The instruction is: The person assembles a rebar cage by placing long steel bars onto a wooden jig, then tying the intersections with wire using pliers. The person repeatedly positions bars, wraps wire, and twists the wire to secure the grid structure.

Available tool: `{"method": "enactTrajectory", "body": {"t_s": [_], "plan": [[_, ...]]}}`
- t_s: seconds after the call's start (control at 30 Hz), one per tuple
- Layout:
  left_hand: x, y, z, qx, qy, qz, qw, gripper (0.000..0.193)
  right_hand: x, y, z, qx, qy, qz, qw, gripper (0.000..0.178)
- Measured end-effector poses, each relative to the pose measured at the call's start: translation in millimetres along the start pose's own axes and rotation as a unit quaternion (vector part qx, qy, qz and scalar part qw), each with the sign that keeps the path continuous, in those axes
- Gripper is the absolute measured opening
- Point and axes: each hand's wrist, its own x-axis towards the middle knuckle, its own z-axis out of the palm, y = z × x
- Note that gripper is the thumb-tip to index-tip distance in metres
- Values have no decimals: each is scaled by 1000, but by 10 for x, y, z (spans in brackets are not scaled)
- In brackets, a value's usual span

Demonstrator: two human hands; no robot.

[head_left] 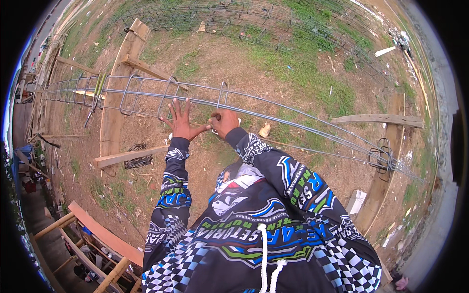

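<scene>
A long rebar cage (273, 116) of several steel bars runs across in front of me, with square wire stirrups spaced along its left part. My right hand (225, 123) is closed at the low end of one stirrup (223, 93); the fingers hide that end. My left hand (181, 122) is open, fingers spread, just below the bars and next to another stirrup (168, 93). Its thumb reaches toward the right hand's fingers. Farther right, several stirrups (381, 157) are bunched together on the bars.
Wooden supports bear the cage: a left plank (113, 122) and a right plank (378, 198), with shorter boards (376, 118) fixed across. Pliers-like tool handles (99, 87) rest on the left bars. A stirrup pile (138, 157) lies below them. More rebar cages (244, 22) lie on the grass beyond.
</scene>
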Motion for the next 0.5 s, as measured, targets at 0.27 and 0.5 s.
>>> {"method": "enactTrajectory", "body": {"t_s": [0.27,0.5], "plan": [[78,-32,124,35,-18,-12,999,128,-238,-103,-418,-48,-73,27,996,56],[57,-154,169,54,-40,-40,997,119,-1203,761,-2150,-38,307,-84,947,19]]}}
